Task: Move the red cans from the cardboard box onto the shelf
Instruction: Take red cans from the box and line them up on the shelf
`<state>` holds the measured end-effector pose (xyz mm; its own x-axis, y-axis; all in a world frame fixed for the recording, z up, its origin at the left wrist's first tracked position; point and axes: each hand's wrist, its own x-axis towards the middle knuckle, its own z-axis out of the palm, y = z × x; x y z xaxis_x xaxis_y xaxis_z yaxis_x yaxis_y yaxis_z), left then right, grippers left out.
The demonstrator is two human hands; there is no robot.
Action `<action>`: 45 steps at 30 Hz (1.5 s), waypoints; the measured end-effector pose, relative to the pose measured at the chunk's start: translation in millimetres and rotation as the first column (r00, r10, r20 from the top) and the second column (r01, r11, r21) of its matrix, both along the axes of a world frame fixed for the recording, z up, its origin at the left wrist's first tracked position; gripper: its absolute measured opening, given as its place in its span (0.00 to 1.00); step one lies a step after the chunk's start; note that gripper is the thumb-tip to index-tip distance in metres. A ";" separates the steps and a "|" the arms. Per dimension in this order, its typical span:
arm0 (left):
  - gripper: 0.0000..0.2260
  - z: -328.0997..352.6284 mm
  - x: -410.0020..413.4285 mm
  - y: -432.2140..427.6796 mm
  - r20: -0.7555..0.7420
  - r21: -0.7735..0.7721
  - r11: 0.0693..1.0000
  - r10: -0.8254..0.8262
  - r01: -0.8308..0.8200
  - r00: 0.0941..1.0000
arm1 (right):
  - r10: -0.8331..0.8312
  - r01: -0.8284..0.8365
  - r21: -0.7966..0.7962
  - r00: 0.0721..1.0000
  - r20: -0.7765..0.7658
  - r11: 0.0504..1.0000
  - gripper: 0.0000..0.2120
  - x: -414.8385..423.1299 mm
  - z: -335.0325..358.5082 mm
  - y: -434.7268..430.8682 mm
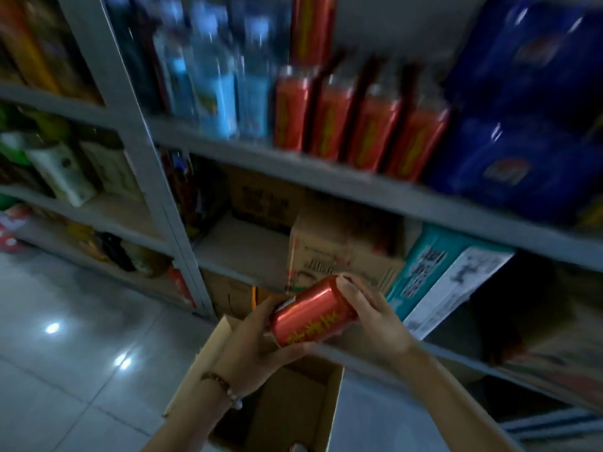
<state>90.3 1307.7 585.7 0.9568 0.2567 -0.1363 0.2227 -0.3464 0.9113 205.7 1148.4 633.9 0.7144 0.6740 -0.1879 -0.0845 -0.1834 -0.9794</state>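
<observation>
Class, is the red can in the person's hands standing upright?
No, the red can lies tilted on its side, gripped between left hand and right hand.

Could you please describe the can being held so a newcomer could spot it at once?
Find the grey shelf carrying a row of upright red cans. Below it, over the open cardboard box, the left hand and right hand hold one red can. It alone lies tilted.
</observation>
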 end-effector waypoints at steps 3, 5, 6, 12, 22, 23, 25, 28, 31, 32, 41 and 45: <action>0.27 93.3 14.7 -13.7 0.144 -0.045 0.998 0.044 -0.038 0.989 | -0.042 0.040 0.032 0.997 0.069 0.999 0.14 3.5 97.4 -12.3; 0.26 149.9 20.4 -23.8 0.242 -0.067 0.996 0.075 -0.061 0.967 | -0.060 0.055 0.045 0.992 0.111 0.997 0.22 5.9 149.4 -17.7; 0.26 173.4 23.8 -26.1 0.282 -0.076 0.995 0.090 -0.071 0.955 | -0.075 0.069 0.050 0.990 0.117 0.996 0.24 7.9 172.0 -18.7; 0.34 264.2 54.2 -13.5 0.386 -0.090 0.995 0.077 -0.046 0.919 | -0.124 0.111 0.089 0.979 0.162 0.990 0.28 19.6 269.6 -7.6; 0.27 300.3 111.7 46.0 0.364 -0.032 0.988 -0.127 0.149 0.922 | -0.235 0.244 -0.010 0.943 0.236 0.970 0.36 62.7 306.4 42.4; 0.25 299.7 118.0 52.9 0.343 0.009 0.984 -0.168 0.176 0.924 | -0.265 0.278 -0.016 0.931 0.249 0.961 0.32 67.4 305.8 45.8; 0.25 298.9 131.4 71.1 0.329 0.162 0.972 -0.214 0.169 0.920 | -0.335 0.353 -0.023 0.904 0.266 0.935 0.26 77.6 304.2 48.9; 0.34 303.3 148.0 104.7 0.403 0.365 0.931 -0.143 -0.015 0.904 | -0.431 0.464 -0.033 0.844 0.318 0.885 0.28 99.2 301.0 48.8; 0.41 307.3 168.5 138.8 0.454 0.575 0.801 -0.145 -0.165 0.879 | -0.476 0.511 -0.019 0.814 0.333 0.859 0.27 121.8 300.2 55.2; 0.42 309.0 176.6 147.7 0.438 0.637 0.748 -0.151 -0.188 0.886 | -0.477 0.509 -0.009 0.811 0.338 0.861 0.28 129.8 299.4 60.4; 0.36 317.0 234.5 168.9 0.289 0.863 0.486 -0.253 -0.137 0.923 | -0.389 0.431 -0.020 0.834 0.391 0.902 0.33 195.6 278.4 128.1; 0.34 305.3 239.7 170.6 0.185 0.885 0.463 -0.250 -0.051 0.950 | -0.345 0.396 -0.039 0.841 0.417 0.917 0.35 211.7 270.7 138.1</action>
<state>330.0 1478.3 891.0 0.9382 -0.0042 0.3460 -0.0503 -0.9909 0.1245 417.4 1286.5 904.6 0.9370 0.3343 0.1010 0.2179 -0.3335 -0.9172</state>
